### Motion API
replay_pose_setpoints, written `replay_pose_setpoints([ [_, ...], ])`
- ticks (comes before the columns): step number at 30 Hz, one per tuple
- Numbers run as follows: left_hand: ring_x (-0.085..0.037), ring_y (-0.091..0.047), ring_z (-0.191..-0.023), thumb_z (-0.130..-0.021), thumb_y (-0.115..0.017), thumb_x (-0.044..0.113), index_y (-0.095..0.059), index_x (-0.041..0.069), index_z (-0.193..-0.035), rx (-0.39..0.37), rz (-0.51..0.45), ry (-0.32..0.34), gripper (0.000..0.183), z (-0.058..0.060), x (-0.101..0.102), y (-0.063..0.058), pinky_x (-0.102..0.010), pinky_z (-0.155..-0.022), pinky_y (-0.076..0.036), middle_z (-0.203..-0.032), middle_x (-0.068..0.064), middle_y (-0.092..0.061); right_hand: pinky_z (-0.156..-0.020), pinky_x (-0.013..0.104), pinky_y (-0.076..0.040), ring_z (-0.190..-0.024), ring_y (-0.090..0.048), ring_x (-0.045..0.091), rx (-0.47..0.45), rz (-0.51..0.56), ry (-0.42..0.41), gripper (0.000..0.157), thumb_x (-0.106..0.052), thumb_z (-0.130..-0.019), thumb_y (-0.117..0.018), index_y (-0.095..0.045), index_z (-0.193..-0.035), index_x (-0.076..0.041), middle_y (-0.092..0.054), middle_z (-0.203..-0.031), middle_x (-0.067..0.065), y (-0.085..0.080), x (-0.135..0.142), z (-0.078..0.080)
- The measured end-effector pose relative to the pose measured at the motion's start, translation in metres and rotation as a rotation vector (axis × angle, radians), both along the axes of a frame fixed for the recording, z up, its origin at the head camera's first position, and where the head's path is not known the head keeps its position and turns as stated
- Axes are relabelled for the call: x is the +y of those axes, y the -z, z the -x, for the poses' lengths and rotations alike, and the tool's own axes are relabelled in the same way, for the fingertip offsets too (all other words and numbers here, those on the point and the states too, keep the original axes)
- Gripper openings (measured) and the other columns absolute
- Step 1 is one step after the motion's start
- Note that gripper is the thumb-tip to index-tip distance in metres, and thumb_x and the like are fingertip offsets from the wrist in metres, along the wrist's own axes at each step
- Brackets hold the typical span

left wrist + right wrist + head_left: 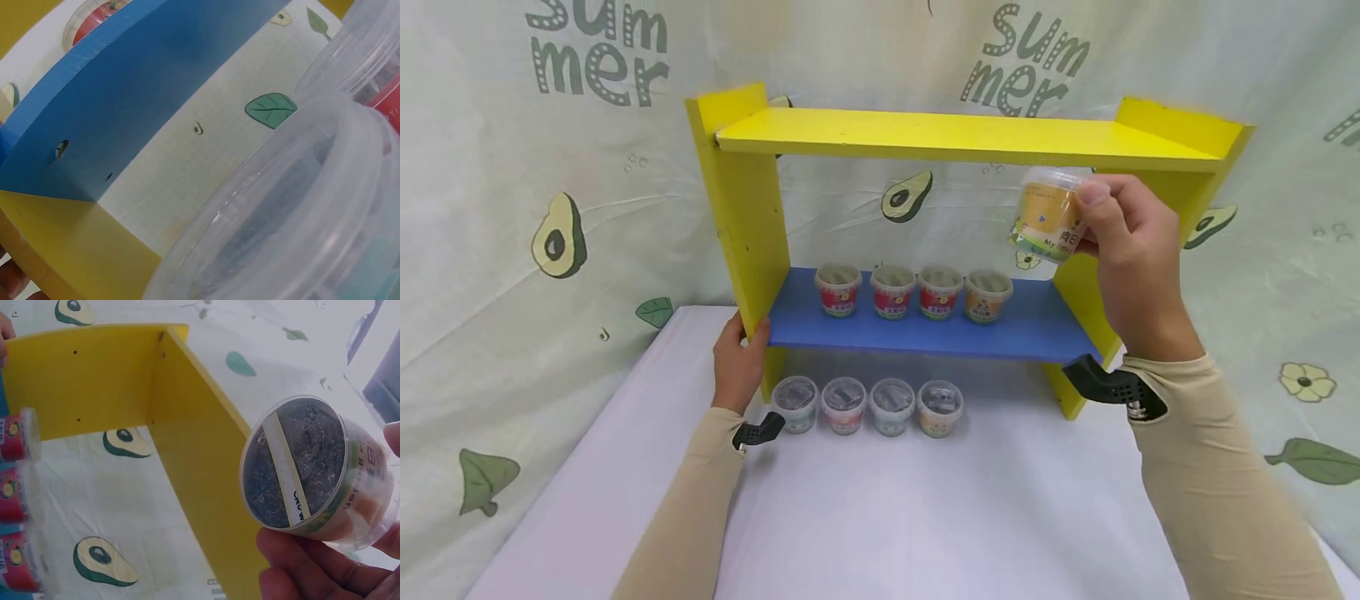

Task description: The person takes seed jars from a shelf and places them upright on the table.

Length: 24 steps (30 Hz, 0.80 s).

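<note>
While the left hand [739,364] curls round the yellow side panel [747,229], the right hand [1141,254] pinches an orange-labelled plastic cup [1045,218] by its wall, higher than the blue shelf [1041,333]; probably light, smooth and slightly flexible, it suits gentle sidewall pressure, without squeezing.

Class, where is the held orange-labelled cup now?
In the head view, the orange-labelled cup is right of centre in the right hand, below the yellow top board and above the blue shelf.
</note>
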<state>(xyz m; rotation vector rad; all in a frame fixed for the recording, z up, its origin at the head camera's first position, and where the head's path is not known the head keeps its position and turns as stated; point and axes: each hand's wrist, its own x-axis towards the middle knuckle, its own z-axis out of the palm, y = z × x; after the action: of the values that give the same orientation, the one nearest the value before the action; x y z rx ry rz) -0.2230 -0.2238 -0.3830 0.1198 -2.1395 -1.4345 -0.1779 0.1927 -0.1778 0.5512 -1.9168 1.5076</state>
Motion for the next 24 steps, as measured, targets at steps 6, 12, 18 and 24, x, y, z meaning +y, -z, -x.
replay_pose_setpoints([
  [6,-0.030,-0.052,-0.122,-0.101,-0.054,0.046,-0.050,0.012,-0.146,0.013,0.005,0.000,0.057,0.000,0.002,0.001,-0.051,-0.103,-0.047,-0.137,-0.012,-0.055,-0.082,0.020,-0.054,-0.097,-0.061,0.027,-0.056,0.052,-0.023,0.029,-0.030,-0.101,-0.055,-0.067,-0.115,-0.008,-0.063,-0.111,0.013,0.027,0.009,-0.005],
  [12,-0.030,-0.052,-0.123,-0.101,-0.053,0.048,-0.048,0.012,-0.148,0.006,0.003,0.005,0.060,0.001,0.002,0.003,-0.051,-0.104,-0.046,-0.138,-0.012,-0.055,-0.082,0.018,-0.053,-0.097,-0.061,0.025,-0.116,0.117,-0.074,0.029,-0.029,-0.101,-0.057,-0.066,-0.116,-0.006,-0.063,-0.111,0.013,0.054,0.016,-0.005],
  [18,-0.030,-0.052,-0.123,-0.100,-0.054,0.048,-0.048,0.012,-0.148,-0.017,-0.009,0.003,0.060,-0.004,0.002,0.007,-0.050,-0.103,-0.046,-0.137,-0.012,-0.055,-0.083,0.015,-0.051,-0.100,-0.059,0.020,-0.246,-0.065,0.024,0.037,-0.039,-0.104,-0.050,-0.060,-0.127,-0.011,-0.061,-0.115,0.006,0.087,0.021,-0.010],
  [24,-0.030,-0.052,-0.123,-0.101,-0.053,0.048,-0.048,0.012,-0.148,0.002,0.008,-0.010,0.060,-0.004,0.001,0.003,-0.051,-0.103,-0.047,-0.138,-0.012,-0.055,-0.081,0.015,-0.052,-0.099,-0.059,0.021,-0.307,-0.152,0.010,0.041,-0.040,-0.105,-0.049,-0.059,-0.132,-0.011,-0.061,-0.115,0.008,0.110,0.026,-0.008],
])
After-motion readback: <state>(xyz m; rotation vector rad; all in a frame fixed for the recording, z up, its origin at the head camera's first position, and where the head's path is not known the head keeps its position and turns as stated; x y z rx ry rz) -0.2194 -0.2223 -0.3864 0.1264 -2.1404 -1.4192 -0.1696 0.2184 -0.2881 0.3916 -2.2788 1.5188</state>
